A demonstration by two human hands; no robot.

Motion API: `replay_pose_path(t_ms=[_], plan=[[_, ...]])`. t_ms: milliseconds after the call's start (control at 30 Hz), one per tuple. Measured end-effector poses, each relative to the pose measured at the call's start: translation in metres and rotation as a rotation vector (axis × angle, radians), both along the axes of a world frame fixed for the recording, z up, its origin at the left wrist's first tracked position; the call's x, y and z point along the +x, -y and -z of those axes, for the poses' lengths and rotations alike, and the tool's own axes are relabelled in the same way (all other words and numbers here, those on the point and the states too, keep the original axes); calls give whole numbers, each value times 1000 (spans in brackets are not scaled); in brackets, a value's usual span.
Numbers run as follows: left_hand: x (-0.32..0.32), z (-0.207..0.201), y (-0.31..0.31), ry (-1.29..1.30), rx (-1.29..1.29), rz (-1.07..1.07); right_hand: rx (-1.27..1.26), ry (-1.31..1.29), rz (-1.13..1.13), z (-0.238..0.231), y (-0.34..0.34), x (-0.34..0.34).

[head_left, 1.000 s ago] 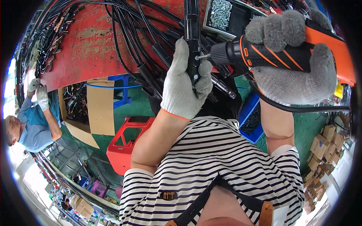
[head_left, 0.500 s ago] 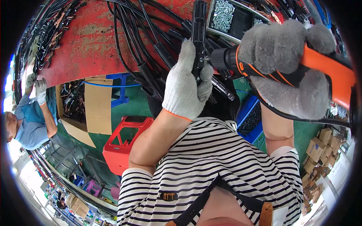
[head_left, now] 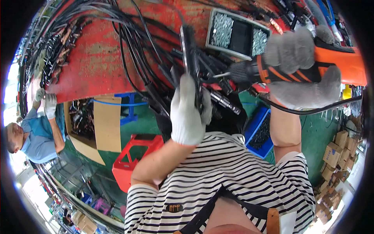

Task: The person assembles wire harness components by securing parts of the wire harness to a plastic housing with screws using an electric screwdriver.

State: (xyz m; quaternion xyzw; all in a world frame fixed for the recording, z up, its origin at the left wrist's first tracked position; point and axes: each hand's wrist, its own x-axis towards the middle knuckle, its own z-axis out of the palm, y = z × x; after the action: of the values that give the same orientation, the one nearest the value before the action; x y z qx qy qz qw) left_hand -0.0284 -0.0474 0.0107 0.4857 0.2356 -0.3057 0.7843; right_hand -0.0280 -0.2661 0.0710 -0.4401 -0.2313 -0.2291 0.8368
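Note:
My left hand (head_left: pixel 189 111), in a white knit glove, is closed around a long black connector housing (head_left: pixel 187 46), its thumb lying along the side. The housing is blurred by motion and stands over the red worktable (head_left: pixel 105 50). In my right hand (head_left: pixel 290 52), gloved in grey, is an orange-and-black electric screwdriver (head_left: pixel 337 60) with its bit pointing left. The bit is just right of the housing, and a gap shows between them. Below it, another black cylindrical connector (head_left: pixel 224 102) lies at a slant near my lap. More black connectors and cables (head_left: pixel 132 54) spread behind my left hand.
A grey tray (head_left: pixel 228 52) holds silvery screws at the back. A blue bin (head_left: pixel 252 151) with dark parts sits low right, a red stool (head_left: pixel 137 142) lower left. An open cardboard box (head_left: pixel 107 121) stands near a co-worker's gloved hands (head_left: pixel 48 105) at the left table edge.
The screwdriver has drawn back to the right, its bit parting from the connector housing. My left hand has moved slightly left and down, tilting the housing. More of the screw tray shows.

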Motion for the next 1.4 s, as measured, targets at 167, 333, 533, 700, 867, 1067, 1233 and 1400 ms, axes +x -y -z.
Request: replay_pose_path(t_ms=[167, 333, 533, 700, 867, 1067, 1233, 1400], plan=[[-47, 21, -21, 21, 140, 138, -148, -555, 948, -12, 77, -4], [-48, 28, -56, 140, 289, 849, -709, -1050, 1049, 53, 198, -38], [-10, 2, -57, 242, 259, 659, -1553, -1481, 985, 112, 206, -44], [10, -5, -54, 328, 261, 504, -1996, -1636, 905, 104, 200, -34], [19, -2, -47, 401, 253, 452, -1632, -710, 1032, 65, 154, 34], [40, -11, -21, 484, 258, 428, -1918, -984, 377, 71, 130, 144], [94, -40, -1, 609, 214, 363, -1995, -1030, 41, 63, 131, 162], [192, -12, 49, 617, 236, 345, -1887, -1052, 226, 64, 137, 164]])
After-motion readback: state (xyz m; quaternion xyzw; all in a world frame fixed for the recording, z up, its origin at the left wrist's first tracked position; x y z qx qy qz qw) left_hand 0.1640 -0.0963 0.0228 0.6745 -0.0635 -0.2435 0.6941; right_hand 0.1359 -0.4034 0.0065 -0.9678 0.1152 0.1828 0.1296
